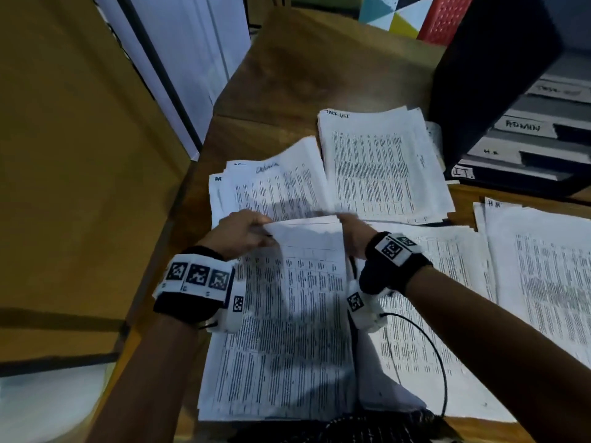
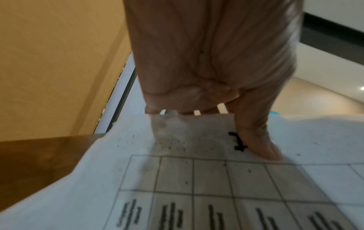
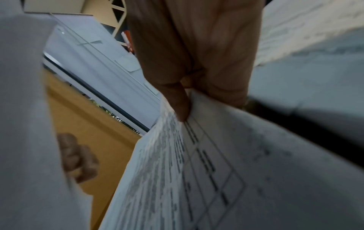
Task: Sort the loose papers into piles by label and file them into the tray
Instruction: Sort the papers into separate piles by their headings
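Observation:
A stack of printed table sheets [image 1: 287,314] is lifted in front of me over the wooden desk. My left hand [image 1: 246,233] pinches its top left corner, thumb on the front [image 2: 254,140] beside a black handwritten label and fingers behind the edge. My right hand [image 1: 353,233] grips the top right corner, thumb [image 3: 177,102] pressed on the sheets [image 3: 216,171]. Sorted piles lie on the desk: one marked "TASK LIST" [image 1: 380,167], one with a blue label [image 1: 271,190], one marked "H.R" [image 1: 543,276]. The dark file tray [image 1: 511,91] with labelled shelves stands at the back right.
More sheets [image 1: 431,330] lie under my right forearm, with a black cable [image 1: 438,356] across them. A tan board [image 1: 80,155] stands along the left of the desk [image 1: 319,75]. Colourful boxes [image 1: 415,14] sit at the far end.

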Available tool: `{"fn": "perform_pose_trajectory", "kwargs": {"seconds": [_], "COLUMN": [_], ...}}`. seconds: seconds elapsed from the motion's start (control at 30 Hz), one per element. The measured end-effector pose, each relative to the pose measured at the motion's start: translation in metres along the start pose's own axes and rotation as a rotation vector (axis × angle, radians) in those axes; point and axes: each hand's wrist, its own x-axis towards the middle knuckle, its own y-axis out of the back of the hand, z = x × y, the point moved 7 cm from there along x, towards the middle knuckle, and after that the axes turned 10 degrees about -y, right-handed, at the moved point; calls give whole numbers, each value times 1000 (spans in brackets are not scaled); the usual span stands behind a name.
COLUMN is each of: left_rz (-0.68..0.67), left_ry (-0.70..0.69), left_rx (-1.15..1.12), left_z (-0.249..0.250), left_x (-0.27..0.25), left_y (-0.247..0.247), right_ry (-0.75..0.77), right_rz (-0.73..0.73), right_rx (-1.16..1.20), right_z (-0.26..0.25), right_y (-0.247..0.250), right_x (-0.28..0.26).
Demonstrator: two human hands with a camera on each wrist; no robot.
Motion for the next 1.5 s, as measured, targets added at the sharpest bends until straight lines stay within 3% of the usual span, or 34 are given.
{"fn": "perform_pose_trajectory", "kwargs": {"seconds": [0.1, 0.23, 0.33, 0.47, 0.6, 0.7, 0.8, 0.93, 1.07, 1.2, 1.37, 1.5], "left_rz": [-26, -90, -71, 30, 176, 168, 60, -102, -256, -153, 5, 188], "left_ry": [65, 159, 192, 221, 118, 2, -53, -50, 4, -39, -29, -20], "left_rx": [70, 335, 440, 436, 306, 222, 227, 320, 427, 436, 613, 297], "left_z": [-17, -29, -34, -34, -7, 30, 62, 85, 83, 92, 102, 107], "left_x": [5, 13, 21, 26, 32, 43, 61, 82, 93, 92, 82, 77], "left_y": [-7, -21, -30, -36, -42, -65, -98, -131, -147, -147, -146, -142], "right_ry": [-115, -130, -106, 47, 179, 202, 197, 55, 93, 160, 175, 204], "right_rz": [-33, -62, -140, 15, 160, 311, 421, 398, 364, 376, 375, 387], "right_rx": [52, 261, 343, 359, 385, 200, -179, -669, -922, -914, -965, -987], "right_z": [18, 28, 15, 10, 22, 43, 65, 101, 116, 125, 132, 133], "right_y": [-12, -13, -15, 25, 78, 109, 126, 127, 116, 114, 113, 113], "right_x": [20, 34, 12, -25, -53, -62, -68, -69, -85, -92, -89, -87]}}
